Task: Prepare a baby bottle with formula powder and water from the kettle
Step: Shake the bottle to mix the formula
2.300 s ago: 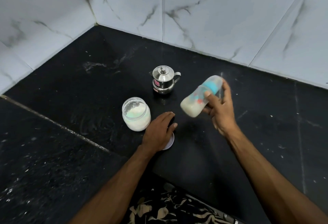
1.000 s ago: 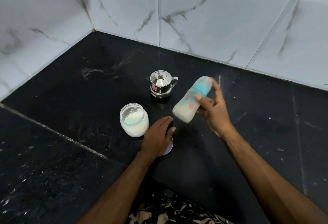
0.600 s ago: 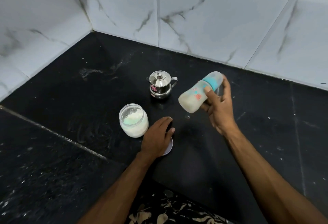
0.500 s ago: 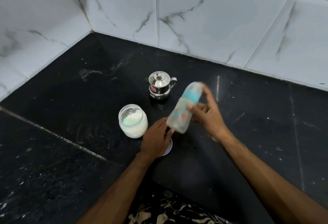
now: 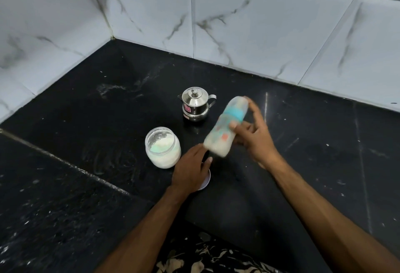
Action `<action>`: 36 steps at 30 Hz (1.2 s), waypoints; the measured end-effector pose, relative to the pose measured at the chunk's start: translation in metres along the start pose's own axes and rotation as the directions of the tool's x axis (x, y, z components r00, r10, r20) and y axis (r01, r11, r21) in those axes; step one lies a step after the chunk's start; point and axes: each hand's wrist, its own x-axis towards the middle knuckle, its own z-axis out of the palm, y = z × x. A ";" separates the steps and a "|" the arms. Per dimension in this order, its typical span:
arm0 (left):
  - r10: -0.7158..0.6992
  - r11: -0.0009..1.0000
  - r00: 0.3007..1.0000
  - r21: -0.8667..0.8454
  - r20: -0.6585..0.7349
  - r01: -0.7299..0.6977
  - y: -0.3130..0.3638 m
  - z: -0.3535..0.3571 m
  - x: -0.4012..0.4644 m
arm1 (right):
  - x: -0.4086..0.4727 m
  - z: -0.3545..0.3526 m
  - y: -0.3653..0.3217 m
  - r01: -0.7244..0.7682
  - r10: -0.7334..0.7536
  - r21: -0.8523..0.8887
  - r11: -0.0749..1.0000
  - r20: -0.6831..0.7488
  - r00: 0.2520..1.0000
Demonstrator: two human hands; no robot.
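Bottle hung tilted and blurred, my right hand gripping it. Left hand lay flat, fingers relaxed, on lid beside open jar; kettle behind.

In front of me runs a black stone counter, speckled with pale flecks and smeared whitish toward the far corner. A seam crosses its left part on a slant. White marble-veined tiles rise behind and to the left. At the bottom edge, my patterned black-and-cream cloth shows.
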 end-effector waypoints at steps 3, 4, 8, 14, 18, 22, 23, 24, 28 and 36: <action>-0.007 1.000 1.000 0.028 0.017 0.006 -0.003 0.003 0.000 | 0.011 -0.006 -0.012 0.105 -0.079 0.165 0.981 -0.160 0.984; -0.008 1.000 1.000 0.020 0.011 0.007 -0.002 0.002 0.000 | 0.008 -0.005 -0.010 0.084 -0.068 0.136 0.987 -0.122 0.990; -0.004 0.995 1.000 -0.104 -0.014 0.003 0.003 -0.003 0.000 | -0.011 0.002 0.008 -0.047 0.066 -0.104 0.993 0.189 0.980; 0.001 1.000 1.000 0.028 0.007 -0.001 0.001 0.000 0.000 | 0.009 -0.005 -0.005 0.076 -0.055 0.164 0.984 -0.130 0.990; 0.010 0.993 0.999 -0.114 -0.037 -0.015 0.007 -0.004 -0.002 | -0.012 0.007 0.012 -0.041 0.058 -0.088 0.995 0.192 0.980; -0.009 0.999 1.000 0.033 -0.026 0.009 0.001 0.002 0.000 | 0.001 0.003 -0.004 0.057 -0.054 0.068 0.996 -0.055 0.997; 0.000 0.999 1.000 0.042 -0.004 0.000 0.000 0.003 0.000 | 0.004 0.002 -0.007 0.080 -0.068 0.114 0.990 -0.107 0.992; 0.013 0.999 1.000 0.048 0.006 -0.013 -0.001 0.002 0.001 | 0.004 0.003 -0.007 0.085 -0.071 0.123 0.989 -0.111 0.991; -0.064 0.991 0.998 -0.115 -0.020 0.062 0.002 -0.002 -0.003 | -0.011 0.008 0.011 -0.019 0.044 -0.113 0.993 0.220 0.974; 0.007 1.000 1.000 0.029 0.011 -0.008 -0.002 0.002 0.000 | 0.004 -0.006 -0.004 0.066 -0.064 0.070 0.995 -0.029 0.998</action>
